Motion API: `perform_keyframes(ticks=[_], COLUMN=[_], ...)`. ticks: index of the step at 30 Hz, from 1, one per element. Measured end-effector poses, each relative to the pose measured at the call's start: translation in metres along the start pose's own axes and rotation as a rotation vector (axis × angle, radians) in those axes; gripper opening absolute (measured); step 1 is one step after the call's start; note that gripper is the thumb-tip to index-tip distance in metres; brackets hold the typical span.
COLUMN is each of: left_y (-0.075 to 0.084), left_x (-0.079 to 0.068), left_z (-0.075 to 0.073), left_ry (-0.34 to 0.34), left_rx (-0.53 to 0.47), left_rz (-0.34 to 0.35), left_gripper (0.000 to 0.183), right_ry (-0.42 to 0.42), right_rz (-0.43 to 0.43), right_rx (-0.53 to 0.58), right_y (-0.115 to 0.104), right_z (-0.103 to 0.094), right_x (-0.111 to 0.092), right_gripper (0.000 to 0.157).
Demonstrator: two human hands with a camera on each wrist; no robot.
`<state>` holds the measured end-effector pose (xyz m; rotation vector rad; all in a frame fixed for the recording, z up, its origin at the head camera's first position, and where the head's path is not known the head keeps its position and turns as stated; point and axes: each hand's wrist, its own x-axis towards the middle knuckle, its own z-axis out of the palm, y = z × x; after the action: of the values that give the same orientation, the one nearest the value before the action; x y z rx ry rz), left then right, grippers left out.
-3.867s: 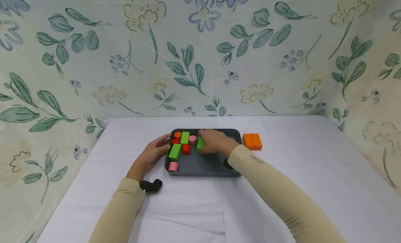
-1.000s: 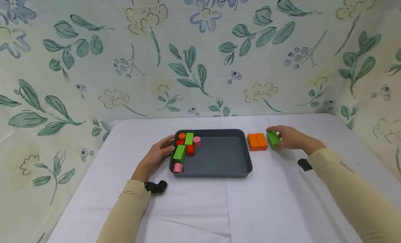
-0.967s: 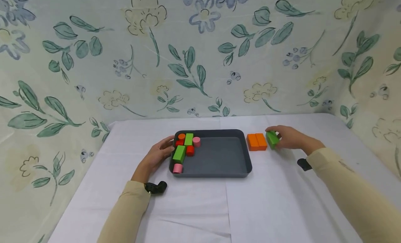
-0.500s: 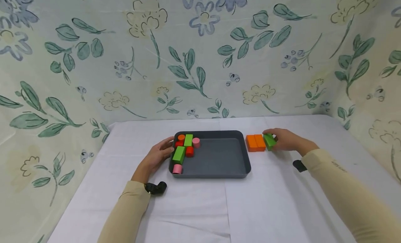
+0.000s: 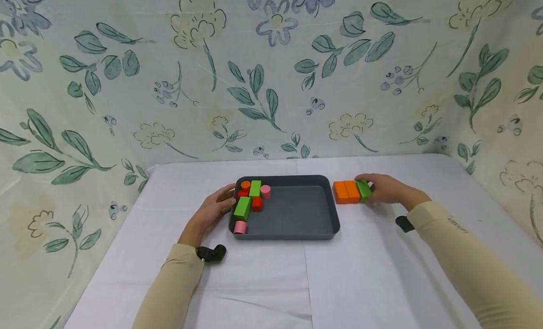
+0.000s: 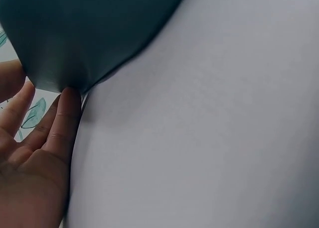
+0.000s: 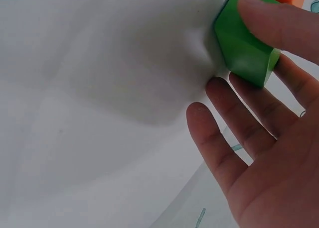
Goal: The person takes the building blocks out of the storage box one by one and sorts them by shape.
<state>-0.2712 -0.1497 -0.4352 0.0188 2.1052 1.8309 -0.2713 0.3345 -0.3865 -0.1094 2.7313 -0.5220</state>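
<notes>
Against the tray (image 5: 297, 213), left hand (image 5: 212, 209) lies loose; right hand (image 5: 386, 189) pinches a green block (image 5: 363, 191).

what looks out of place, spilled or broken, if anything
Nothing stands out: I see no spill or damage. Two orange blocks sit side by side to the right of the tray, and the right hand holds a green block at the row's end.

Pale floral backdrop (image 5: 297, 74) behind a creased white tablecloth (image 5: 267, 282), soft light.
</notes>
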Motion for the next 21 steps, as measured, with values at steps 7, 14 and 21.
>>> perform_keyframes(ticks=[7, 14, 21], left_y=[0.0000, -0.0006, -0.0006], left_x=[0.0007, -0.0002, 0.0012], left_z=[0.0010, 0.0002, -0.0002], left_ry=[0.013, 0.008, 0.004], left_rx=[-0.004, -0.001, 0.007], left_rz=[-0.010, -0.005, -0.004], left_gripper=[0.060, 0.060, 0.060], right_ry=[-0.010, -0.019, -0.021], right_rz=[-0.002, 0.010, 0.005], right_rx=[0.007, 0.006, 0.007], right_y=[0.0027, 0.0049, 0.0025], right_z=[0.0016, 0.0047, 0.0037], right_x=[0.0029, 0.0051, 0.0045], right_gripper=[0.076, 0.079, 0.079])
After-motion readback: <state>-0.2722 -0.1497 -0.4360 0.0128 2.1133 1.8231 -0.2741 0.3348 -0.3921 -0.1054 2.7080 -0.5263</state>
